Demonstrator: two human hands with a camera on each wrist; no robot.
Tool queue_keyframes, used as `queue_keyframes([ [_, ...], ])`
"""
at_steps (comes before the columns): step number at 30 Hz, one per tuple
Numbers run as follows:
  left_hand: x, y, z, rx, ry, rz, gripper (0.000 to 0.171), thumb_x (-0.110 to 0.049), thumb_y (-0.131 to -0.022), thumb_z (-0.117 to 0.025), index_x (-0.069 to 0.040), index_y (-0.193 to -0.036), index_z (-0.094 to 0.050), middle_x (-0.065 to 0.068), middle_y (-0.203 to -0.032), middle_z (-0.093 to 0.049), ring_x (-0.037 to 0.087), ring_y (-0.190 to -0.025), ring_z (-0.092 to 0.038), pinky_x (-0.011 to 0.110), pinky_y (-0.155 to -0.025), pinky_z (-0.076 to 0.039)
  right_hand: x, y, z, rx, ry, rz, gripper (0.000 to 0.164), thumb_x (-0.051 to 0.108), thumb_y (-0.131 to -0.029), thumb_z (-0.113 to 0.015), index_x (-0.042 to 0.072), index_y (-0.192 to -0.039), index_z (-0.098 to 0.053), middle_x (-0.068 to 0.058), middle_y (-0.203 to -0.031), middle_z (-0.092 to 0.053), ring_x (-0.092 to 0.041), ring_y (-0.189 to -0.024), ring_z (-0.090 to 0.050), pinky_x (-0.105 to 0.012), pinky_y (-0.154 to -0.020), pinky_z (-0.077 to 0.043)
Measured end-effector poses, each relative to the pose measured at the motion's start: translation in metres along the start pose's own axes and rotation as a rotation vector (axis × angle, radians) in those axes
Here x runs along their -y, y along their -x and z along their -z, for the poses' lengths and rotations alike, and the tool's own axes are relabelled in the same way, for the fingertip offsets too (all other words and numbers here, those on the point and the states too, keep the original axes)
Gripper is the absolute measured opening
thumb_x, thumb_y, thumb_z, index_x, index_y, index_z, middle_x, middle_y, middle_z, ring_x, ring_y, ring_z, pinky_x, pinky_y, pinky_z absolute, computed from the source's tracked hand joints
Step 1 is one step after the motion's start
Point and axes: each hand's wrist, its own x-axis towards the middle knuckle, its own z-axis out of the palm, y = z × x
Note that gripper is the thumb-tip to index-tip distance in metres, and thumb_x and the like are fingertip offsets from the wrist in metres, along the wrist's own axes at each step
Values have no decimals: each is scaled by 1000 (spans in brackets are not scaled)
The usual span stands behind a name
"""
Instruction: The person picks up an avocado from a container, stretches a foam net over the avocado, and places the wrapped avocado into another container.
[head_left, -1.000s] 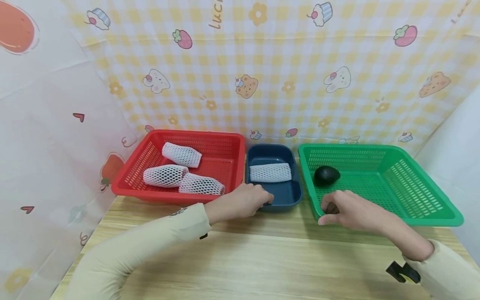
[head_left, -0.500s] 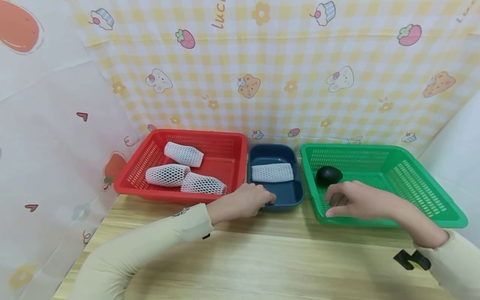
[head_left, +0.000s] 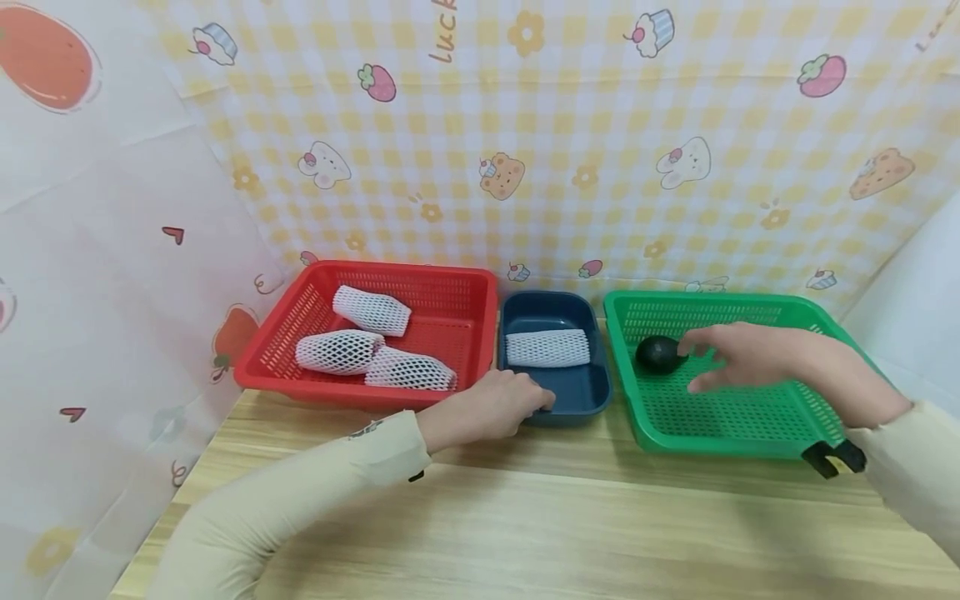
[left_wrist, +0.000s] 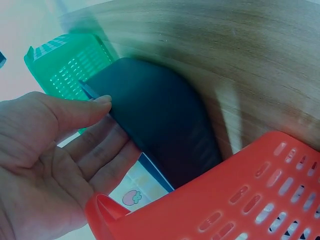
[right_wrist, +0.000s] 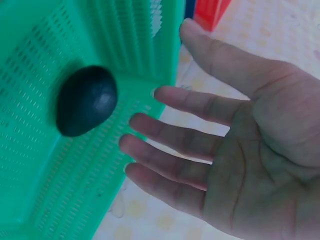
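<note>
Evidently, the step in hand is a reach for the dark fruit [head_left: 660,357], which lies in the green basket [head_left: 712,445], close to its left wall. The right hand [head_left: 750,354], loose and holding nothing, hangs just right of it, apart. The left hand [head_left: 498,402] pinches the near rim of the blue tray [head_left: 570,388]. Picking up the fruit would probably call for a small move left and a grasp round it. That wall leaves scant room on the left; the basket's bare floor gives more on the right.
</note>
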Motion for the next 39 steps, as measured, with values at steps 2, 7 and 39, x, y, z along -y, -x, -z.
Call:
queue_keyframes([
  [2,0,0,0,-1,-4,2,48,-17,-84,-85,-17,-130,-70,0,-107,-71,12,-81,-63,23,-71,-55,-8,-5,1,-18,39,9,64,41,-92,-75,-5,-133,-57,-20,-129,-62,-47,-118,-56,-56,-90,-51],
  [7,-1,0,0,4,-3,7,48,-16,-85,-84,-17,-131,-70,0,-108,-71,12,-81,-62,24,-71,-55,-24,-21,-1,-77,84,58,60,34,-88,-80,-7,-127,-60,-21,-124,-63,-48,-116,-57,-57,-90,-51],
  [39,-4,0,0,-2,-27,13,46,-15,-87,-82,-19,-131,-70,-1,-108,-71,11,-79,-61,22,-71,-54,-55,-84,-10,0,115,40,72,15,-80,-88,-10,-137,-52,-33,-135,-52,-54,-121,-50,-60,-91,-48],
])
